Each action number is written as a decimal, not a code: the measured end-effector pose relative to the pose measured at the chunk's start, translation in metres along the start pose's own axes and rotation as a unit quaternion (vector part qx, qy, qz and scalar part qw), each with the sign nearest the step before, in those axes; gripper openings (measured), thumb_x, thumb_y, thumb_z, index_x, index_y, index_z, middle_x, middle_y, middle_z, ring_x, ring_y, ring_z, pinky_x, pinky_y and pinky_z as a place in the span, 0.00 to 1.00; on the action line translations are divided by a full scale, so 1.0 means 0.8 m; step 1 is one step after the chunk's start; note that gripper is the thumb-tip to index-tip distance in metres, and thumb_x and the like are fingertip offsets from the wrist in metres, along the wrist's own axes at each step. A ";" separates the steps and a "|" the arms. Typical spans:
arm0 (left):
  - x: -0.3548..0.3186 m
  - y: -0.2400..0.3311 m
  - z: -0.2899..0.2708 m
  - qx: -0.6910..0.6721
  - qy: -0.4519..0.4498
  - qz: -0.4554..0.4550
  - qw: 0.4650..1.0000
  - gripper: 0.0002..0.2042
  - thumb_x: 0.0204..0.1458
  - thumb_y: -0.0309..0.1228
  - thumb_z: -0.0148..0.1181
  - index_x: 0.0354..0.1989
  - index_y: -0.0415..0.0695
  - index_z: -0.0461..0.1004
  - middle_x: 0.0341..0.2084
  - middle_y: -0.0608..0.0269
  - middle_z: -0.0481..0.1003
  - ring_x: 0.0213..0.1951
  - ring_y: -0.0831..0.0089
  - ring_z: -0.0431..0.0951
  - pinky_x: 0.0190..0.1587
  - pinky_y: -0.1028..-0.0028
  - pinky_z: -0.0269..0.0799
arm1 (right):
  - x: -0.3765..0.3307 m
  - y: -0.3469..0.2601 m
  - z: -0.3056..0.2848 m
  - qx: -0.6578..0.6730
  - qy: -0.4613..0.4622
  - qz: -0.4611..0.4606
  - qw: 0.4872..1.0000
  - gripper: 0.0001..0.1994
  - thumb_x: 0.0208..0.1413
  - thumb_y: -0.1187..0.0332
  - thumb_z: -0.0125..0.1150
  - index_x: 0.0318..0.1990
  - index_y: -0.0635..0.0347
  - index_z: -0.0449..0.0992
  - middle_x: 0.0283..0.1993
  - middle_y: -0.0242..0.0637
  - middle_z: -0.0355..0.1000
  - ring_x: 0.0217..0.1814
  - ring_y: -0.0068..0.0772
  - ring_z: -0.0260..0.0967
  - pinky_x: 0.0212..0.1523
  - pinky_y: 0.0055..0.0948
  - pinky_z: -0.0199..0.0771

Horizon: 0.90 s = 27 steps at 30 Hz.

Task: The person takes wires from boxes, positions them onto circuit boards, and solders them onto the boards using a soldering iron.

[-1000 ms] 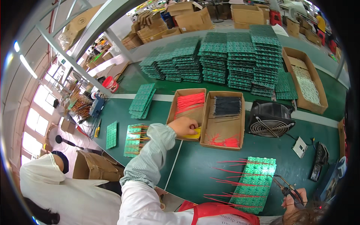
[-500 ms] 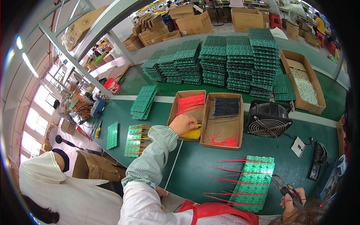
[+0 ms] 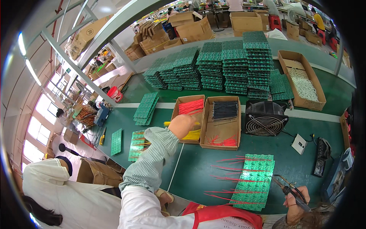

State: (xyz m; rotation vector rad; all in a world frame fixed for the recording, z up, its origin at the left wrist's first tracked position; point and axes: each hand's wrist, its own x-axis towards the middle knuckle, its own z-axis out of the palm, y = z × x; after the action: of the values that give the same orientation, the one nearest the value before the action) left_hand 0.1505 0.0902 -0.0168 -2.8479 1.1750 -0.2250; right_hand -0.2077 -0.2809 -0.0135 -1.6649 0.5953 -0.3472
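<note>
My left hand (image 3: 182, 124), in a striped sleeve, reaches into a cardboard box (image 3: 182, 103) holding red wires (image 3: 190, 106) and yellow wires (image 3: 192, 134). The fingers are closed on a small bunch of yellow wires whose ends stick out to the left. My right hand (image 3: 295, 200) sits at the lower right, gripping a soldering iron (image 3: 284, 184) with its tip near the right edge of a green circuit board panel (image 3: 255, 181). Red wires stick out of that panel to the left.
A second box holds black wires (image 3: 225, 110) and a few red ones. A black fan (image 3: 265, 119) stands to its right, tall stacks of green boards (image 3: 228, 65) behind. More boards (image 3: 137, 139) lie to the left. A person in white (image 3: 57, 191) stands at the lower left.
My left hand has lifted slightly up and left from the yellow wires with a few in its grip. The right hand with the soldering iron has barely moved.
</note>
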 end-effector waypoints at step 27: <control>-0.009 0.217 -0.076 -0.369 0.001 0.050 0.928 0.06 0.50 0.29 0.61 0.30 0.38 0.75 0.24 0.52 0.74 0.26 0.56 0.75 0.29 0.65 0.70 | 0.020 -0.037 0.021 -0.003 -0.052 -0.123 0.991 0.09 0.43 0.74 0.67 0.32 0.65 0.75 0.22 0.30 0.70 0.22 0.14 0.64 0.23 0.18 0.63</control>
State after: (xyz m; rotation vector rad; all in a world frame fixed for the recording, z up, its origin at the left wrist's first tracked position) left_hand 0.0154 -0.0275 0.0242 -3.3632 1.6936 0.2884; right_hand -0.1798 -0.2734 0.0103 -1.7538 0.3143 -0.4338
